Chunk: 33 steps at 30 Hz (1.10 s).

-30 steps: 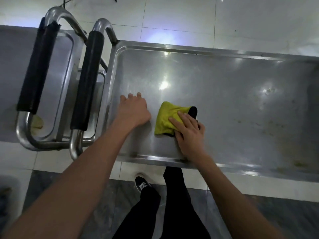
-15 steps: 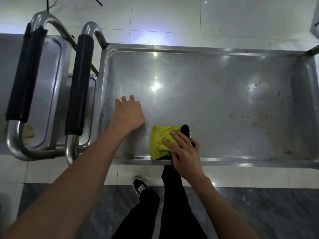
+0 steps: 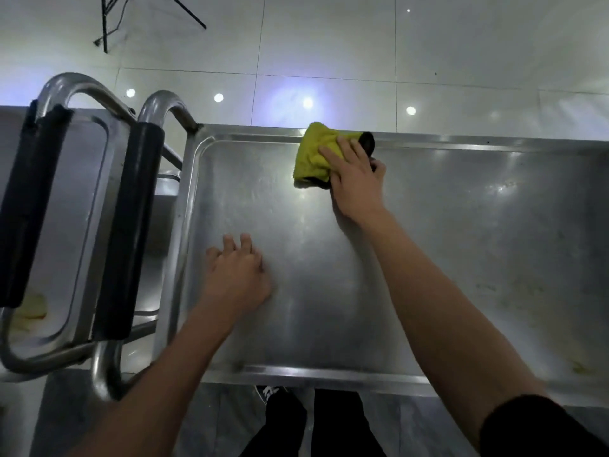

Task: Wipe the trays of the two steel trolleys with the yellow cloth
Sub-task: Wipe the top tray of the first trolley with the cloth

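We look down from a head-worn camera at a steel trolley tray (image 3: 428,258), a broad, shallow, rimmed surface filling most of the view. The right hand (image 3: 357,184) reaches to the tray's far edge and presses a folded yellow cloth (image 3: 313,153) there; its fingers lie straight across the top of the cloth while the thumb tucks against the cloth's dark right end, so we cannot tell whether the grip closes on it or only presses. The cloth sits partly on the tray floor and partly up against the far rim. The left hand (image 3: 235,275) rests on the tray floor near the left end, knuckles up, fingers bent under, holding nothing. Faint yellowish stains mark the tray's right part. To the left stands the second trolley (image 3: 82,199), its tray just beside the first, and two curved steel handles with black padded sleeves (image 3: 131,232) rise between them. Below the near rim we see dark trousers (image 3: 333,423) and a black shoe (image 3: 268,392) on grey floor; beyond, pale glossy floor tiles (image 3: 329,44)
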Available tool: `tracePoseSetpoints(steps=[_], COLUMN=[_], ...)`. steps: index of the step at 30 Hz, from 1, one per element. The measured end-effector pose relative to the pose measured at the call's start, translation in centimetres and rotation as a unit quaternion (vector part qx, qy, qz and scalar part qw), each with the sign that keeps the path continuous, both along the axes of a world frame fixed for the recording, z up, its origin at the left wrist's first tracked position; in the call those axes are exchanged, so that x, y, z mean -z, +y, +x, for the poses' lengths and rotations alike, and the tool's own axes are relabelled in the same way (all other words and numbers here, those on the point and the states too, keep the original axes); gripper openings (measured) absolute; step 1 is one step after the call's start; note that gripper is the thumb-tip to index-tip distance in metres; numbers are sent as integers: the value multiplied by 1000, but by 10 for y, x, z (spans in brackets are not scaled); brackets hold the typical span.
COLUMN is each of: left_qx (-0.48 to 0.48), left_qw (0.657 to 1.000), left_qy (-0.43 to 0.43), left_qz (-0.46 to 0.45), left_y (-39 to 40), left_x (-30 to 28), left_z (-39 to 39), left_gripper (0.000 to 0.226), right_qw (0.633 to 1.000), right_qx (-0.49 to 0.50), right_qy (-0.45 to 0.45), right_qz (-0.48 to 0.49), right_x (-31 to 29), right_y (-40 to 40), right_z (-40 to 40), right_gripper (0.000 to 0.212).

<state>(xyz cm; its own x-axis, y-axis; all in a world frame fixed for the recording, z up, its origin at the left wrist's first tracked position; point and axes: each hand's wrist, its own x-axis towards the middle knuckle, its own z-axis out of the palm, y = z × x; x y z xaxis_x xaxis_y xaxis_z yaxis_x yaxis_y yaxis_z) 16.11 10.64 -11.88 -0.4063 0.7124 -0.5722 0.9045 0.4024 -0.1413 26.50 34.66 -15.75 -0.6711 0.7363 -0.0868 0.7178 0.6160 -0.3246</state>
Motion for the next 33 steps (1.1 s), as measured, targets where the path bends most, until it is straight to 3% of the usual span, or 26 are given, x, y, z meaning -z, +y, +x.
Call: tracePoseSetpoints(steps=[4,8,17,27,33], left_qx=[5,-14,-39,-35,-44], left_qw=[1000,999,999,999,998], left_qy=[12,6,-1,-6,-19], left_qz=[-10,-31,-8,22,27], left_y=[2,7,9,-7,-16], left_x=[2,3,-2,3,5], left_z=[-2,-2,1,4,10], left_gripper=[60,63,56,65,71], right_qw=[1000,999,999,998,997], right_qx=[-14,-22,-26,24,39], right_qy=[10,19,39,57,58], right_qz=[-5,-20,-20,-25,-29], right_x=[1,3,4,-1,0], right_y=[18,14,-90,-237,-265], right_z=[-41,-34,61,197,226], right_gripper=[52,49,49,46,46])
